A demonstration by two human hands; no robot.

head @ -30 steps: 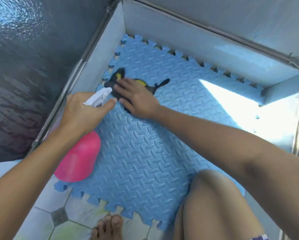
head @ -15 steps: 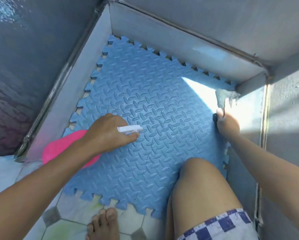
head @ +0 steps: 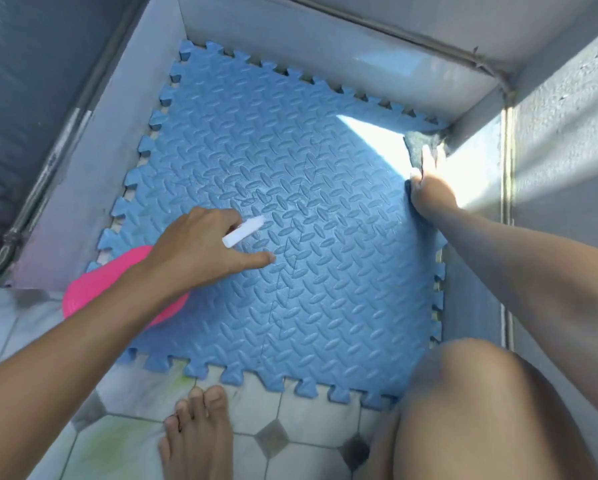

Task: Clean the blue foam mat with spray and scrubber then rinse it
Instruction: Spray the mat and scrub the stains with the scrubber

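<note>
The blue foam mat [head: 290, 168] with jigsaw edges lies flat in a grey-walled corner. My left hand [head: 200, 247] hovers over its left-middle part, shut on a pink spray bottle [head: 93, 289] whose white nozzle [head: 243, 231] points right across the mat. My right hand [head: 429, 192] is at the mat's right edge, in a patch of sunlight. It presses on a dark scrubber cloth [head: 418, 143] lying in the far right corner; only part of the cloth shows.
Grey walls [head: 325, 46] close in the mat at the back, left and right. Near me is tiled floor [head: 290, 403], with my bare foot [head: 197, 431] on it and my bent knee [head: 481, 393] over the mat's near right corner.
My right hand went from the mat's far left to its right edge with the scrubber. My left hand swung the spray bottle from the left edge over the mat's middle. The view shifted.
</note>
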